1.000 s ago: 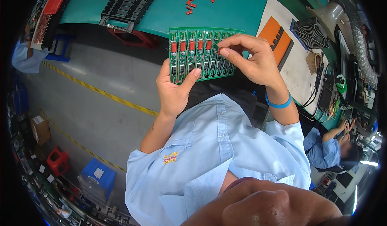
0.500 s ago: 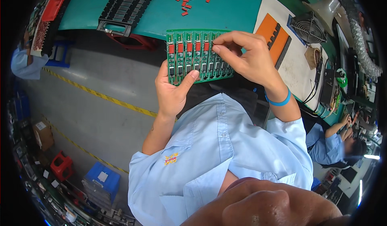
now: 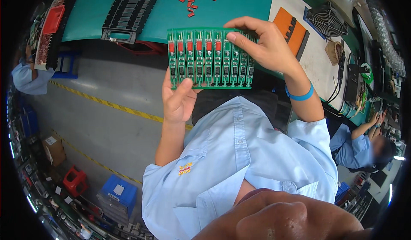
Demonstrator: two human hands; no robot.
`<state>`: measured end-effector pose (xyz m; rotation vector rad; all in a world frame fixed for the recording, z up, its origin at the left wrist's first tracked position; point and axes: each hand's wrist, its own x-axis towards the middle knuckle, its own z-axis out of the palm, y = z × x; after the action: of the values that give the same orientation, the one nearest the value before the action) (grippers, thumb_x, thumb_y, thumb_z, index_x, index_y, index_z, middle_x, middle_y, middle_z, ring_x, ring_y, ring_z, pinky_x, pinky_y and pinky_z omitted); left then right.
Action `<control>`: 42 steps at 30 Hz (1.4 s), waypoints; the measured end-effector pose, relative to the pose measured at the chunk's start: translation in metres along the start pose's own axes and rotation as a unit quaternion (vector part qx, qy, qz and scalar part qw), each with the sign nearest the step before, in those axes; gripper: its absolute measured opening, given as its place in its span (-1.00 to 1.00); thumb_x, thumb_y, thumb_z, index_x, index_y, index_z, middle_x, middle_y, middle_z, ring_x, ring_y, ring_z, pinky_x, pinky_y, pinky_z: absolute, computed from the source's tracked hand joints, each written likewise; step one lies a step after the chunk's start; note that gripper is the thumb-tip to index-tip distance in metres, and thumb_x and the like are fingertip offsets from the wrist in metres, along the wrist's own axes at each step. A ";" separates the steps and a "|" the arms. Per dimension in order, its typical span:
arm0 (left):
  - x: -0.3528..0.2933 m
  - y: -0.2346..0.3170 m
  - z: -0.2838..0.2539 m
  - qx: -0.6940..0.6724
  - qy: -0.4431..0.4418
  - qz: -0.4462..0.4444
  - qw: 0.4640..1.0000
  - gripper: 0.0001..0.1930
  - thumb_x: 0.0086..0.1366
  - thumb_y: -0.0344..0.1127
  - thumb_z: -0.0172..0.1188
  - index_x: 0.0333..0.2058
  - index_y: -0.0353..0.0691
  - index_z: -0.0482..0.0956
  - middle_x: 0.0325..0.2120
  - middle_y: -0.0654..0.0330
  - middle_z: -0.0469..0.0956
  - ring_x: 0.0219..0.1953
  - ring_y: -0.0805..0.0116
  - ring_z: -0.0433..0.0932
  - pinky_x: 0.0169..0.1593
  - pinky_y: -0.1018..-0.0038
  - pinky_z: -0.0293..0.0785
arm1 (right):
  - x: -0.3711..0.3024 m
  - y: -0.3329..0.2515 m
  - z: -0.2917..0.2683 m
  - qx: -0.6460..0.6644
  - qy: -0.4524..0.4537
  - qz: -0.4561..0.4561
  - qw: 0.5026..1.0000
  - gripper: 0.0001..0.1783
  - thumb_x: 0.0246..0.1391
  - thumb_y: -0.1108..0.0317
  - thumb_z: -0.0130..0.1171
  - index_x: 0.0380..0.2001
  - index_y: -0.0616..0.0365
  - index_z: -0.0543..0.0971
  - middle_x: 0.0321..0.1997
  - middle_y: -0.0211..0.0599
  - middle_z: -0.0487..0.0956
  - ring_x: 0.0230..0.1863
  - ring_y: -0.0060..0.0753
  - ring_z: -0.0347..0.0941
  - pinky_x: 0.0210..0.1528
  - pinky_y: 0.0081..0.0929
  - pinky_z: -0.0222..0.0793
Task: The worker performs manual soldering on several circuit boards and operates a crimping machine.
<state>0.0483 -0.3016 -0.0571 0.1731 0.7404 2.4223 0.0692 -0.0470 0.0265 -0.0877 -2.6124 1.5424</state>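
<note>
I hold a green circuit board panel [image 3: 217, 81] in front of me over the bench edge. It is divided into several narrow strips with small dark and silver parts. Red components [image 3: 199, 45] sit near the top of the strips on its left side; the strips to the right show none. My left hand [image 3: 176, 102] grips the lower left corner, thumb on the face and fingers behind. At the upper right, my right hand [image 3: 269, 46] has its thumb on the face and its index finger along the top edge; its other fingers are hidden behind the panel.
Loose red components [image 3: 191, 14] lie on the green bench mat [image 3: 239, 9]. A black slotted rack [image 3: 132, 11] stands left of them, a red tray [image 3: 54, 19] farther left. At right are an orange slotted board [image 3: 287, 30] and a fan [image 3: 327, 24]. Co-workers sit at both sides.
The panel has shifted slightly left and turned flatter toward me. My right hand has moved from pinching at a strip to the upper right edge, and one more red component shows on the panel.
</note>
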 end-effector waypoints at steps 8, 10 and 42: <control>-0.001 -0.013 -0.010 0.033 -0.003 0.042 0.999 -0.56 0.52 -0.52 0.03 0.33 -0.16 0.36 0.10 0.06 0.63 0.01 0.20 0.70 0.04 0.27 0.71 | 0.022 0.007 0.016 0.012 -0.034 -0.038 0.999 -0.73 0.31 0.28 0.31 -0.06 0.24 0.71 -0.32 -0.37 0.68 -0.42 -0.64 0.43 -0.37 -0.69 0.35; -0.001 -0.012 -0.013 0.057 0.017 0.046 0.997 -0.57 0.51 -0.54 0.05 0.30 -0.16 0.39 0.07 0.08 0.64 0.00 0.20 0.71 0.03 0.27 0.73 | 0.033 0.011 0.016 -0.020 -0.067 -0.060 0.996 -0.72 0.31 0.27 0.31 -0.05 0.24 0.71 -0.32 -0.36 0.68 -0.42 -0.63 0.44 -0.37 -0.68 0.36; 0.005 -0.020 0.000 0.138 0.034 0.107 0.984 -0.52 0.50 -0.56 0.06 0.35 -0.15 0.32 0.10 0.05 0.61 0.01 0.23 0.70 0.02 0.29 0.74 | 0.002 -0.011 0.009 -0.068 0.028 -0.220 0.973 -0.72 0.02 0.55 0.48 -0.15 0.27 0.73 -0.19 -0.24 0.72 -0.32 -0.46 0.58 -0.24 -0.58 0.55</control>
<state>0.0547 -0.2853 -0.0686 0.2947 1.1396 2.5259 0.0667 -0.0594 0.0318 0.4031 -2.4668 1.1921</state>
